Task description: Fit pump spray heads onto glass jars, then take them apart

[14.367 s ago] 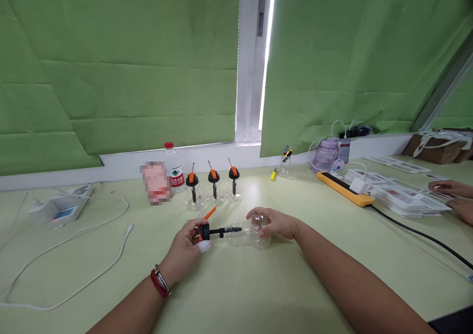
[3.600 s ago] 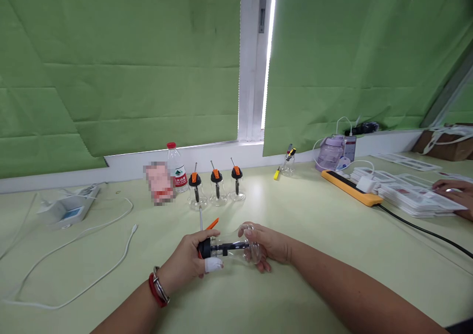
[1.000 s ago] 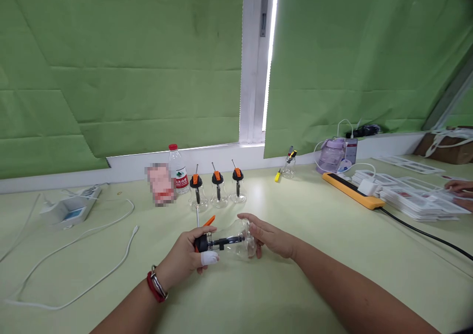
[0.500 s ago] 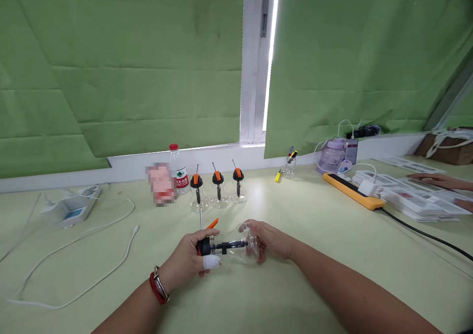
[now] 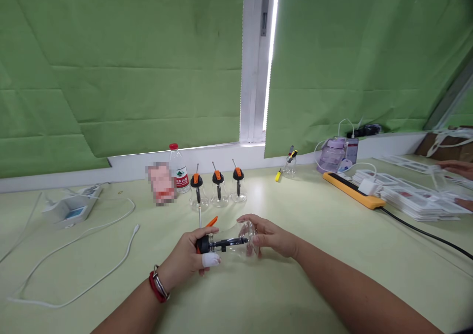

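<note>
A clear bottle (image 5: pixel 229 245) lies on its side between my hands, its black-and-orange cap to the left and its base to the right. A black tube runs inside it. From the cap stick out a thin metal spout and an orange lever. My left hand (image 5: pixel 188 255), with white tape on the thumb, is closed around the cap end. My right hand (image 5: pixel 273 236) is curled around the wide base, its fingers showing partly through the clear wall. Behind stand three similar bottles (image 5: pixel 219 191) in a row, upright, with black-and-orange caps and metal spouts.
A red-capped water bottle (image 5: pixel 179 169) stands behind the row. White cables (image 5: pixel 121 270) and a power strip (image 5: pixel 79 208) lie left. At right are a small jar with tools (image 5: pixel 290 167), a purple jug (image 5: pixel 330 155), an orange power strip (image 5: pixel 354 192), stacked white frames (image 5: pixel 410 201) and another person's hands (image 5: pixel 458 167).
My right hand has shifted on the bottle's base, its thumb now across the near side. The bottle has tilted slightly. The other person's hand at right has lifted, holding something see-through.
</note>
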Tool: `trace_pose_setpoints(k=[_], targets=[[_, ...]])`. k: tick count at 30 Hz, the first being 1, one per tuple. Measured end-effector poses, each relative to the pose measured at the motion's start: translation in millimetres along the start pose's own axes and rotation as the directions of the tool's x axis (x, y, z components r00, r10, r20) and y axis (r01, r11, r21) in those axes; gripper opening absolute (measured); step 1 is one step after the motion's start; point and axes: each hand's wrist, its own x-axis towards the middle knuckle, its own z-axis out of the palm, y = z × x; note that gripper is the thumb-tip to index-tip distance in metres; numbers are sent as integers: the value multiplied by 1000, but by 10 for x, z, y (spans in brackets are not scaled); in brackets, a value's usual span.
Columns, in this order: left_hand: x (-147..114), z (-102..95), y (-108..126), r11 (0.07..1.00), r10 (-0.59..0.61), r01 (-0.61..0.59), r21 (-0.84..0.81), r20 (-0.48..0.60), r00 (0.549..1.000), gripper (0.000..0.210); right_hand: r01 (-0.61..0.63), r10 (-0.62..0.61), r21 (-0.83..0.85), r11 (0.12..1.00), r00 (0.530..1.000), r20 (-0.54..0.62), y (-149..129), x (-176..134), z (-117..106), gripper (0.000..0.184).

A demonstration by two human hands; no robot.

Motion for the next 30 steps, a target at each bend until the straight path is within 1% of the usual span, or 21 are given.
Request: trace_pose_setpoints(k=[2,4,7,9,11,14,17,19,22,25,27,30], targets=[[-3,6,-13,1000,0,0,11,3,1000,70,-46,46,22,999,999,-15,66,26,6,55],[3,9,-24,1000,1,-1,14,2,1000,69,-87,88,24,996,995,-41,134,51,10,55],[17,6,-26,1000,0,0,0,1,1000,69,-140,140,9,990,987,-75,193,74,15,62],[25,0,-19,1000,0,0,-19,2,1000,68,-165,163,-19,986,983,-82,178,73,15,66],[27,-8,-9,999,0,0,-32,0,1000,68,-146,140,-67,987,986,-90,122,58,11,66],[24,-17,6,999,-6,5,-34,-18,1000,68,-30,23,-111,993,998,-62,22,21,-4,62],[21,-22,12,999,-5,3,-44,-38,999,67,47,-49,-135,990,999,-16,-9,-3,-22,72],[24,-21,9,999,-3,1,-49,-42,999,66,36,-38,-131,991,999,-13,22,-1,-30,73],[34,-19,-13,999,-6,5,-50,-28,1000,66,-17,16,-57,998,1000,-19,104,23,-32,63],[42,-20,-48,999,1,-2,-44,-22,1000,67,-63,61,-46,997,997,-47,169,52,-22,53],[43,-24,-64,999,6,-7,-40,-25,1000,67,-92,88,-57,994,994,-71,184,65,-11,52],[41,-34,-65,999,9,-10,-37,-27,1000,68,-120,114,-74,990,990,-83,155,65,7,57]])
